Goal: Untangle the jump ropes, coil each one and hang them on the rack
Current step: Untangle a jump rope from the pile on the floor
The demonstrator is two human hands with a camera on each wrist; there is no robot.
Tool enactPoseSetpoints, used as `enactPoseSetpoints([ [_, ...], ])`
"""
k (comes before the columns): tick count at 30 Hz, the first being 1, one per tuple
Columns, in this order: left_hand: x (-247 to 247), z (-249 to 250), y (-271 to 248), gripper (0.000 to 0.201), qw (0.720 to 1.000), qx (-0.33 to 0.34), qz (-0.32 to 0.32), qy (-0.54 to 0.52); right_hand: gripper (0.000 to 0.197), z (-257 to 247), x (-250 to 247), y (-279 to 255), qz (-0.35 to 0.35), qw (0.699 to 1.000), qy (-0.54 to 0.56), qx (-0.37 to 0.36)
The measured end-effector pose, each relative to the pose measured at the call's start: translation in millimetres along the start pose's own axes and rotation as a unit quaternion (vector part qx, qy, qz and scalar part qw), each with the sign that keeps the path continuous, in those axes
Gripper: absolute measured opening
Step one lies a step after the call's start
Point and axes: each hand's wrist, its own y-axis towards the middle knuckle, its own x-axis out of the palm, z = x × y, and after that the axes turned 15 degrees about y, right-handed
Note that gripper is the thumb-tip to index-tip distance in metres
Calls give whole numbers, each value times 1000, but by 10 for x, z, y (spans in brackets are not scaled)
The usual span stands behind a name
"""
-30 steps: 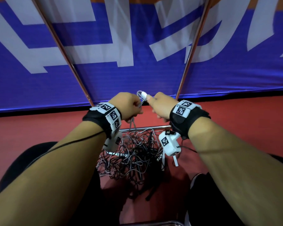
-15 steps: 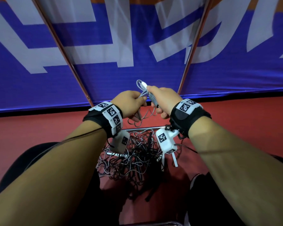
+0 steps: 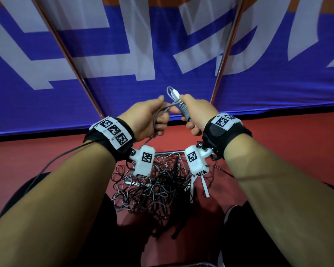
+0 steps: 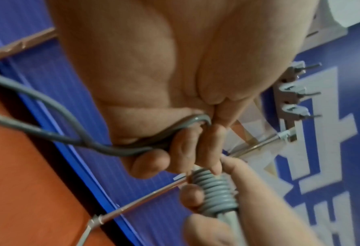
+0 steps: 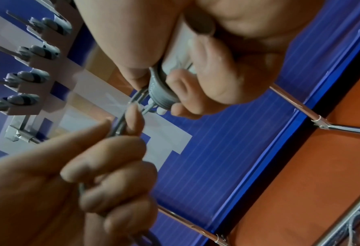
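Both hands are raised in front of the blue banner. My right hand (image 3: 193,114) grips the white jump-rope handles (image 3: 184,109), round which grey rope is wound in tight turns (image 4: 213,191). My left hand (image 3: 152,120) curls its fingers round the free grey rope (image 3: 162,110), which loops out from the winding (image 4: 38,116). Below the wrists a tangle of black and grey ropes (image 3: 156,189) lies on the red floor. The rack's hook bar (image 5: 27,66) shows high in the right wrist view, with grey hooks sticking out.
Two copper-coloured rack poles (image 3: 228,49) slant up in front of the blue and white banner (image 3: 123,54). A chrome base bar (image 3: 168,152) crosses behind the rope tangle. My dark-clad knees (image 3: 258,237) frame the tangle on the red floor (image 3: 287,141).
Both hands have risen and moved a little apart. More grey rope is wound round the handles in the right hand; the left hand has swung outward with the free rope.
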Motion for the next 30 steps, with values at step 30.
enactPoseSetpoints([
  [30, -118, 47, -150, 13, 779, 69, 9, 623, 31, 237, -5, -120, -273, 864, -420, 55],
])
